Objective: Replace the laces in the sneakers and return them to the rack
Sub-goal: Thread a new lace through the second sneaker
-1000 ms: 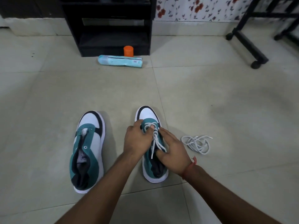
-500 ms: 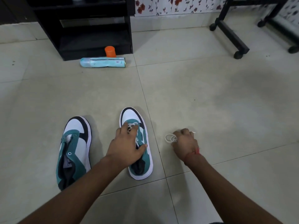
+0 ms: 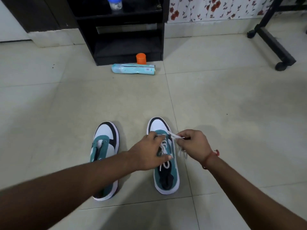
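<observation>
On the tiled floor, near the lower middle of the view: two teal, white and black sneakers, toes pointing away from the person, set side by side and slightly apart.

Right sneaker: partly threaded with a white lace across its upper eyelets; loose lace ends lie over the tongue and opening.

Left sneaker: eyelets bare, tongue exposed; its heel half is crossed by the left forearm.

Left hand: rests on the inner side of the right sneaker, fingers curled at the upper eyelets and thumb stretched along the collar. It seems to grip the shoe's edge, though blur hides the fingertips.

Right hand: raised just beside the right sneaker's outer side, fingers curled, pinching a bunched loose lace whose strands trail below the palm. A red thread band circles the wrist.

Farther back: black rack against the wall, a blue-lidded jar on an upper shelf. Before its base, an orange cup upright, and a pale blue bottle lying on its side just in front. At far right, a black wheeled stand.
</observation>
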